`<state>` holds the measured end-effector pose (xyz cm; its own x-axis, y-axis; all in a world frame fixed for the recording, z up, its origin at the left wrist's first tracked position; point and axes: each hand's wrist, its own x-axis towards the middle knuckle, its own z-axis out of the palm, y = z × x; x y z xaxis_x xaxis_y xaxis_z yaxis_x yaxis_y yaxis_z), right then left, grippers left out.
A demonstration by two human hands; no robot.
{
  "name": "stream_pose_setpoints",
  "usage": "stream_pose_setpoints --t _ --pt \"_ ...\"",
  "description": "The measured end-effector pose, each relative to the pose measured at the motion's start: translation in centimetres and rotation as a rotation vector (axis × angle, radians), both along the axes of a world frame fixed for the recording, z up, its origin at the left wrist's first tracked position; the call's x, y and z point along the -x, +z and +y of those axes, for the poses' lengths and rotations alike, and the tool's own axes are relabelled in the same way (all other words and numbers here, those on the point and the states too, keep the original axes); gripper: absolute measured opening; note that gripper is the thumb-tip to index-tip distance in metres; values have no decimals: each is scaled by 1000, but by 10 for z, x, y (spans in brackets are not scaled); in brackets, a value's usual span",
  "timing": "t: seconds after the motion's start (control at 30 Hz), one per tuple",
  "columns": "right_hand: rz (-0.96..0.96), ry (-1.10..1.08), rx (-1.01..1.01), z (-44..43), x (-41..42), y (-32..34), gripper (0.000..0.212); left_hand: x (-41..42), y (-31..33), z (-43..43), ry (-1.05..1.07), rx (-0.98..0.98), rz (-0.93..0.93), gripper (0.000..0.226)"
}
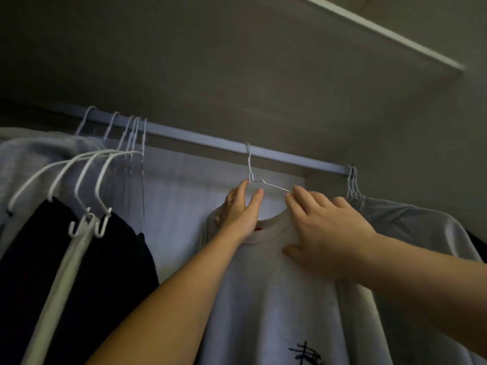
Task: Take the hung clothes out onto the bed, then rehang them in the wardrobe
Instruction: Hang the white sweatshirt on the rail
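Observation:
A light grey T-shirt (263, 299) with a dark print low on its front hangs on a white wire hanger (253, 177). The hanger's hook sits over the pale wardrobe rail (200, 142). My left hand (241, 209) grips the hanger's left shoulder through the shirt. Its index fingertip touches the hanger's neck and its other fingers curl behind the collar. My right hand (324, 230) lies flat over the collar's right side. Its fingertips reach the hanger's bare wire and its thumb is spread on the fabric.
Left on the rail hang several empty white hangers (79, 175), a dark garment (79, 259) and a grey hooded top (26, 159). Another grey garment (408, 214) hangs close on the right. The wardrobe's top panel (237, 61) is just above the rail.

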<state>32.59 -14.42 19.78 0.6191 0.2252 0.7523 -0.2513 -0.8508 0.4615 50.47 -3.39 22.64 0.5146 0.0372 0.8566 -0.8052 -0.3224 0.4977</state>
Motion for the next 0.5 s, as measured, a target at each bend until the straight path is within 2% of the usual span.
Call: stream_pose_setpoints --t 0.5 --pt "43 -171 -72 -99 1 -4 99 -4 8 -120 -268 -89 46 66"
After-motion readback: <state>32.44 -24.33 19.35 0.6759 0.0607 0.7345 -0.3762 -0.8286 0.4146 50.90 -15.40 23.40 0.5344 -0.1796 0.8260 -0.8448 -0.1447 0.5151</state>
